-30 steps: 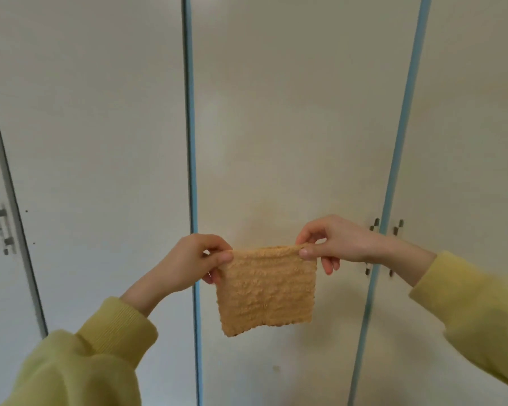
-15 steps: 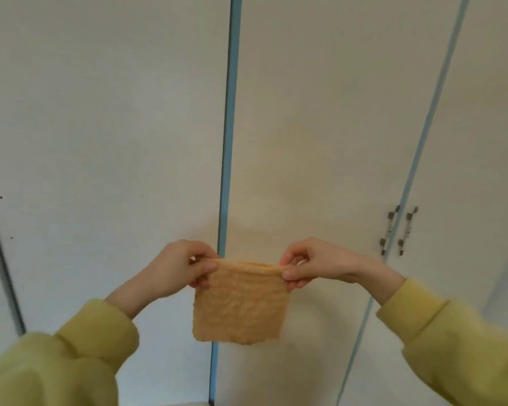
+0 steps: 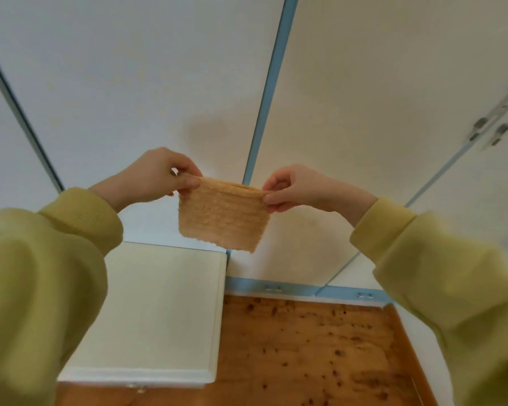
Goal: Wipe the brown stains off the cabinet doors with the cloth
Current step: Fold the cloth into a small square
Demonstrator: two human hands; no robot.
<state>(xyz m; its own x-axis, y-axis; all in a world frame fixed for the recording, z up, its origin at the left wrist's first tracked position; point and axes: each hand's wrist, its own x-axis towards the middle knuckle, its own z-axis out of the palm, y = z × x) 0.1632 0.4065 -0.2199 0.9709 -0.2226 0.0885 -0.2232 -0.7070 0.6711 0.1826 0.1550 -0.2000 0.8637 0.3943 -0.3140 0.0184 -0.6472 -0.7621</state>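
Observation:
An orange-tan textured cloth (image 3: 223,218), folded double, hangs in the air in front of the white cabinet doors (image 3: 379,118). My left hand (image 3: 153,177) pinches its upper left corner between thumb and fingers. My right hand (image 3: 294,187) pinches the upper right corner the same way. The cloth's top edge is stretched between them and the rest hangs down free. It is apart from the doors. No brown stain shows plainly on the doors, only a faint grey shadow behind the cloth.
Blue vertical strips (image 3: 269,92) separate the door panels. Metal handles (image 3: 499,121) sit at the right. Below lie a white panel (image 3: 159,312) and a speckled wooden surface (image 3: 305,353), with a blue rail (image 3: 299,288) carrying small clips at the doors' foot.
The view has tilted downward, so the white panel and the wooden surface have come into sight. Both hands keep their pinch on the cloth.

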